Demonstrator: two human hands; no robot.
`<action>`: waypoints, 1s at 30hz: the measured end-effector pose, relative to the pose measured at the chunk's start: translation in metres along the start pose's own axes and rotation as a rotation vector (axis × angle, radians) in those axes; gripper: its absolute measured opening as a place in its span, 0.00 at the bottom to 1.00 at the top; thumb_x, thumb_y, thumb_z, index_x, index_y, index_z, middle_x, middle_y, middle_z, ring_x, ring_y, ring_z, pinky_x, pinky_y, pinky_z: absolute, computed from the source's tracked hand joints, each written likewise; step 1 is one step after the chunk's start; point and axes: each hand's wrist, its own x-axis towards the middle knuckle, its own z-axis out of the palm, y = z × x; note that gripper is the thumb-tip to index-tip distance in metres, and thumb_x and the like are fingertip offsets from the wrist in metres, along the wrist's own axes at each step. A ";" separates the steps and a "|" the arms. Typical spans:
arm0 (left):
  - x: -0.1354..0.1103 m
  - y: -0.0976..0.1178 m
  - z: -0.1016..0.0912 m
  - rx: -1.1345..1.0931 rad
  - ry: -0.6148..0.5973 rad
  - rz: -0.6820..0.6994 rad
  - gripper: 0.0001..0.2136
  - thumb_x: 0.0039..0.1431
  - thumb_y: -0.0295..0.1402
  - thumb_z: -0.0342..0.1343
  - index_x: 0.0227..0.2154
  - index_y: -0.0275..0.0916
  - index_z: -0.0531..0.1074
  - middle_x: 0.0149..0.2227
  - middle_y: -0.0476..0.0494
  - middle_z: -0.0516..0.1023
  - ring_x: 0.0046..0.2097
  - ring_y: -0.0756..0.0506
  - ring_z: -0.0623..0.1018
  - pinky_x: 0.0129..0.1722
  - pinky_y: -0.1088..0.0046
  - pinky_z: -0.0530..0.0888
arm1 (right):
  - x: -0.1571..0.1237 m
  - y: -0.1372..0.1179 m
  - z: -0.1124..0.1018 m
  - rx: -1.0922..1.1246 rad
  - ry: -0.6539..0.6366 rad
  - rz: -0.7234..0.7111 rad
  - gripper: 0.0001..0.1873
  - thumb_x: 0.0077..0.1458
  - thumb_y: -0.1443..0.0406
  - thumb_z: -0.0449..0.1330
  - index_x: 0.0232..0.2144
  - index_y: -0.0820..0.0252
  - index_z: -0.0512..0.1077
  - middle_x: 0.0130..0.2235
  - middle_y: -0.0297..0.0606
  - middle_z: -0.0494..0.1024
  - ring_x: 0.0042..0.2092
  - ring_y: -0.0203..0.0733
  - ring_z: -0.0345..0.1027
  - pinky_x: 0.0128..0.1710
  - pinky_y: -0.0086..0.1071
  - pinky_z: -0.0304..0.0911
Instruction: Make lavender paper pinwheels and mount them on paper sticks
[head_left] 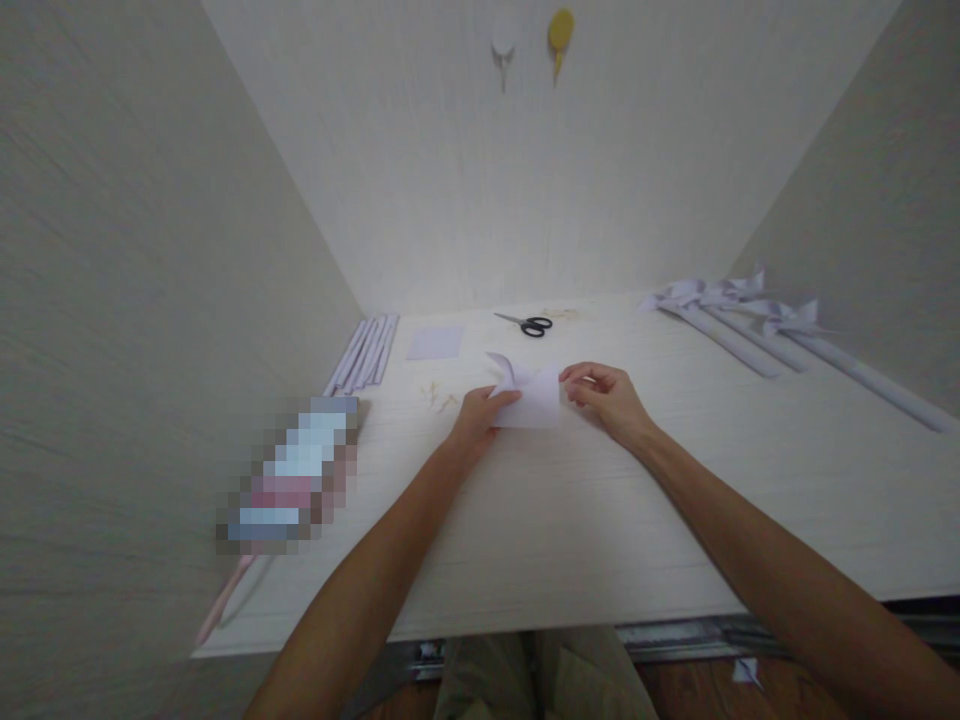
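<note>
My left hand [480, 412] pinches a white square of paper [536, 402] at its left side, thumb on top. One flap of that sheet curls upward near the thumb, and the paper is held just over the white table. My right hand [606, 398] is at the sheet's right edge, fingers bent with a gap between thumb and forefinger; whether a fingertip touches the paper is hard to tell. Black-handled scissors [534, 326] lie beyond the sheet. Small tan bits [442, 396] are scattered left of my left hand.
White paper rolls [366, 352] and a flat paper square [436, 342] lie at the back left. Paper pinwheels [791, 317] on rolled sticks lie at right. A blurred-out object [300, 470] is at left. Walls enclose the table [570, 540]; two hooks [560, 30] hang behind.
</note>
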 end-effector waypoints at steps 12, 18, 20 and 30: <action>-0.004 -0.002 0.000 0.080 -0.055 -0.001 0.08 0.35 0.30 0.59 0.22 0.31 0.72 0.20 0.46 0.73 0.22 0.52 0.69 0.23 0.77 0.63 | 0.001 0.003 0.001 -0.088 -0.205 -0.043 0.04 0.37 0.64 0.63 0.20 0.59 0.74 0.24 0.32 0.68 0.27 0.32 0.62 0.27 0.29 0.58; -0.002 -0.008 0.000 0.165 -0.058 0.046 0.08 0.37 0.31 0.59 0.22 0.32 0.73 0.19 0.48 0.72 0.22 0.51 0.69 0.24 0.77 0.62 | -0.001 -0.001 0.009 -0.072 -0.109 0.076 0.09 0.36 0.60 0.63 0.17 0.61 0.71 0.20 0.31 0.67 0.21 0.29 0.58 0.21 0.27 0.55; -0.001 -0.009 0.001 0.195 -0.054 0.058 0.09 0.37 0.32 0.58 0.24 0.32 0.73 0.20 0.47 0.73 0.22 0.51 0.69 0.24 0.77 0.62 | -0.002 0.000 0.011 -0.075 -0.110 0.102 0.10 0.36 0.60 0.63 0.17 0.62 0.71 0.20 0.31 0.68 0.20 0.29 0.58 0.20 0.27 0.54; -0.001 -0.011 0.001 0.327 -0.039 0.098 0.09 0.39 0.33 0.56 0.25 0.32 0.73 0.21 0.47 0.72 0.23 0.50 0.69 0.24 0.76 0.62 | -0.002 0.002 0.017 -0.162 -0.052 0.123 0.11 0.37 0.60 0.62 0.17 0.63 0.69 0.17 0.31 0.67 0.19 0.31 0.58 0.19 0.27 0.52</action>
